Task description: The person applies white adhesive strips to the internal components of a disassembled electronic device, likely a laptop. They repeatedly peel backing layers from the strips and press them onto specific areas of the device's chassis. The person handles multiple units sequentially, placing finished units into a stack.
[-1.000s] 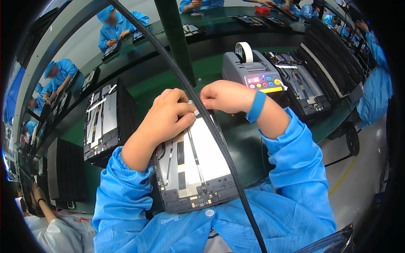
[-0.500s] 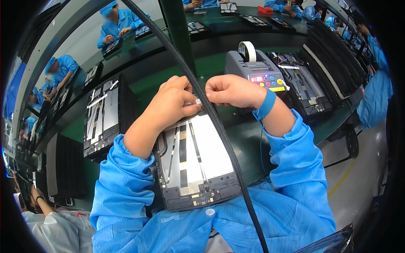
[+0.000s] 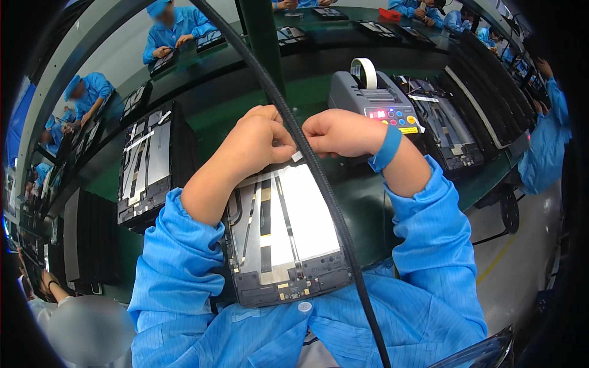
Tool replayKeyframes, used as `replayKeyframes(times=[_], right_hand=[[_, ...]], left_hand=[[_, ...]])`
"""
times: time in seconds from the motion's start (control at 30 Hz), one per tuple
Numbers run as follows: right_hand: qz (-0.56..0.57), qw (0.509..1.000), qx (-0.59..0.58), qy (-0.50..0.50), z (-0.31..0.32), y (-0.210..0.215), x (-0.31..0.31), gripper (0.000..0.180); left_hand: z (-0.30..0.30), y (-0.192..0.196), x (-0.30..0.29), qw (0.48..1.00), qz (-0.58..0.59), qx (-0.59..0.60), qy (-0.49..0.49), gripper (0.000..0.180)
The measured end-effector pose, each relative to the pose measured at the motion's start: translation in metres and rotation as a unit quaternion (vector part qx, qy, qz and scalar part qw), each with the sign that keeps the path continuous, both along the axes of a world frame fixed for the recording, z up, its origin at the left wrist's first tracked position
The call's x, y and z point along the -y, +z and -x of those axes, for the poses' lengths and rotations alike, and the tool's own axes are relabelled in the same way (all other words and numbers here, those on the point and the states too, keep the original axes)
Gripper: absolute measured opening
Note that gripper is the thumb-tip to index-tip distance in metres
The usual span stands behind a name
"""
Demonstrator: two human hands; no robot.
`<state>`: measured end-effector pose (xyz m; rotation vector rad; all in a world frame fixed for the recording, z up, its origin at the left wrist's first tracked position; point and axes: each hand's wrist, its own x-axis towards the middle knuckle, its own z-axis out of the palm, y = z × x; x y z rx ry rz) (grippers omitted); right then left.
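In front of me lies an opened tablet [image 3: 307,211], its silver back plate, dark flat cables and black lower board exposed. My left hand [image 3: 261,141] is over its far edge, fingers curled in and thumb bent toward them. Just right of that thumb shows a small white strip of tape [image 3: 297,156]. My right hand [image 3: 346,133], with a blue band at the wrist, is closed in a pinch beside the strip. A black braided cable [image 3: 279,101] crosses the view and partly covers the fingertips, so what either hand grips is hidden.
A grey tape dispenser [image 3: 368,98] stands beyond my right hand, with another opened tablet [image 3: 451,132] to its right. Left is a stack of opened tablets [image 3: 147,162]; black trays [image 3: 92,239] are stacked nearer. A green post [image 3: 261,49] rises ahead. Co-workers sit around the tables.
The small white strip has shifted slightly right and nearer, out from the left thumb and finger. My left hand has turned a little; my right fingertips have moved slightly right.
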<state>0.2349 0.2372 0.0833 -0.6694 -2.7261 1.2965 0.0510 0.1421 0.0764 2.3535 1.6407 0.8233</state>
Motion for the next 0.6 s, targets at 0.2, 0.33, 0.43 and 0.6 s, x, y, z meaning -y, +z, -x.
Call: replayKeyframes(times=[0.2,0.33,0.43,0.6], right_hand=[[-0.103,0.994,0.037,0.024,0.014,-0.002,-0.002,0.024],[-0.131,0.99,0.046,0.032,0.016,-0.003,-0.003,0.025],[-0.163,0.985,0.028,0.038,0.016,-0.007,-0.006,0.028],[-0.1,0.993,0.045,-0.039,0.017,-0.009,-0.001,0.028]], left_hand=[[0.003,-0.004,-0.004,0.995,0.028,0.096,-0.008,0.008],[0.001,-0.006,-0.003,0.993,0.037,0.104,-0.029,0.01],[-0.001,-0.002,-0.001,0.995,0.053,0.078,-0.027,0.014],[-0.001,-0.007,0.002,0.999,0.012,0.031,-0.034,0.022]])
